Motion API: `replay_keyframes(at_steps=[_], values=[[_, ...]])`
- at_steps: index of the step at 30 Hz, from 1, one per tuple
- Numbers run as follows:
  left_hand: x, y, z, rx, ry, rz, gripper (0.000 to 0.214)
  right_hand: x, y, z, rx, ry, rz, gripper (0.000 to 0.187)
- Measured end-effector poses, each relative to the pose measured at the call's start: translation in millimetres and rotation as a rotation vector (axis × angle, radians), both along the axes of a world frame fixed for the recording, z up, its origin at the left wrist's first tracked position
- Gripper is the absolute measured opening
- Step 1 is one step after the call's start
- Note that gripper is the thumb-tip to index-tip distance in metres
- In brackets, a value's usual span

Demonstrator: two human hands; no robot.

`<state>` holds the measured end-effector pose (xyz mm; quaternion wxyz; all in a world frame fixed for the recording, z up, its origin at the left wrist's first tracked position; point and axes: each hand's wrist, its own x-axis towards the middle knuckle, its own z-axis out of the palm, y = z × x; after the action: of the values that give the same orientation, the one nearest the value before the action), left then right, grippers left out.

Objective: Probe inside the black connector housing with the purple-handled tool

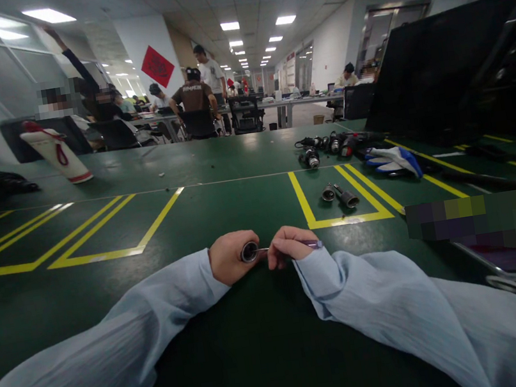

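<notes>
Both my hands rest close together on the green table [241,209], in light blue sleeves. My left hand [229,259] is closed around a small round metal socket [249,251] whose open end faces me. My right hand [290,247] is closed in a pinch on a thin purple-handled tool [311,245]; its shaft points left into the socket. The tool's tip is hidden inside the socket and fingers.
Two loose metal sockets [340,195] lie inside a yellow marked box ahead right. Farther back lie a pile of sockets and tools [328,144] and blue-white gloves [391,162]. A white bottle [58,155] stands far left. A phone [510,259] lies at right. People sit beyond the table.
</notes>
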<state>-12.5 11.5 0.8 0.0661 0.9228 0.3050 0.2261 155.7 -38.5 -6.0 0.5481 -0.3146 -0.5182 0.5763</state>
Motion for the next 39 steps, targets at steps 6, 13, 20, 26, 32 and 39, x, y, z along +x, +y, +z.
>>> replay_keyframes(at_steps=[6, 13, 20, 26, 32, 39], values=[[-1.3, -0.1, -1.0, 0.015, -0.049, 0.018, 0.018, -3.4, -0.1, -3.0, 0.065, -0.103, -0.077, 0.017], [-2.7, 2.0, -1.4, 0.057, -0.064, 0.061, 0.011, -9.1, -4.7, -6.6, 0.340, -0.440, -0.247, 0.018], [-2.5, 2.2, 0.1, 0.196, -0.041, 0.089, 0.011, -12.9, -5.6, -11.2, 0.627, -0.524, -0.289, 0.012], [-5.8, 4.4, -1.6, 0.023, -0.146, -0.002, 0.008, -10.9, 2.5, -13.6, 0.178, -0.192, -0.054, 0.020], [-3.2, 2.8, -0.3, 0.006, -0.176, 0.008, 0.010, -5.0, 8.3, -8.4, -0.064, 0.087, 0.081, 0.023], [-2.9, 3.2, -0.4, -0.019, -0.187, 0.012, 0.010, -2.5, 8.9, -7.7, -0.069, 0.095, 0.101, 0.022]])
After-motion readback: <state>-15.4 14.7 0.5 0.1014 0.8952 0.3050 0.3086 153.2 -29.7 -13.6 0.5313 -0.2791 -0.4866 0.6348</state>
